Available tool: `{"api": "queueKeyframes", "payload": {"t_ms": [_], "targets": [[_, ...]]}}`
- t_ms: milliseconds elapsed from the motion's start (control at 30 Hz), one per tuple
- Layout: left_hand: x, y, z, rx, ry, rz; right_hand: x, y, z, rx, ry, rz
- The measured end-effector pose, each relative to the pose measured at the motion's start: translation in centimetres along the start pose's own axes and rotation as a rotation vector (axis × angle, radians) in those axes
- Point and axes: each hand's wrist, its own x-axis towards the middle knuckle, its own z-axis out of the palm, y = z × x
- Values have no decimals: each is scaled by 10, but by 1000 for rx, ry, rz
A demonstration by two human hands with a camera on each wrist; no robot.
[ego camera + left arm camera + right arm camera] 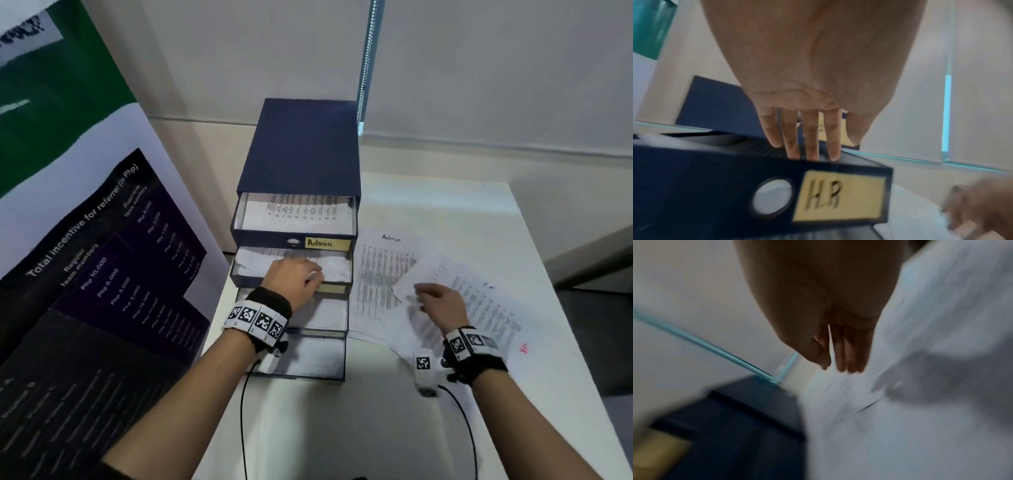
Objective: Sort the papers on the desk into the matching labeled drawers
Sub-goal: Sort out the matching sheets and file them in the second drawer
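A dark blue drawer unit point(301, 144) stands on the white desk point(342, 428) with its drawers pulled out in steps. The top drawer point(260, 236) is labelled Admin and holds printed sheets. My left hand point(301, 274) reaches into the second drawer point(246, 274), labelled HR point(838, 194); its straight fingers point(809, 142) touch the top of the front panel. To the right, overlapping papers lie on the desk: a sheet marked Admin point(380, 267) and a sheet marked HR point(479, 298). My right hand point(435, 301) pinches the HR sheet's left edge. The right wrist view is blurred.
A large printed banner point(102, 257) leans at the left, close to the drawer unit. Two lower drawers point(318, 356) jut toward me under my left wrist. Black cables point(243, 428) trail across the near desk. The desk's right edge point(561, 308) drops to the floor.
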Motion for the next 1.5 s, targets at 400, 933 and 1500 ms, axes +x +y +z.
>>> {"api": "queueKeyframes", "payload": {"t_ms": [400, 933, 1500], "targets": [[44, 128, 87, -357, -475, -36, -23, 162, -35, -874, -68, -91], [84, 229, 191, -509, -438, -412, 33, 193, -115, -222, 130, 195], [95, 220, 210, -671, -208, -569, 44, 238, -241, 41, 522, 238]]}}
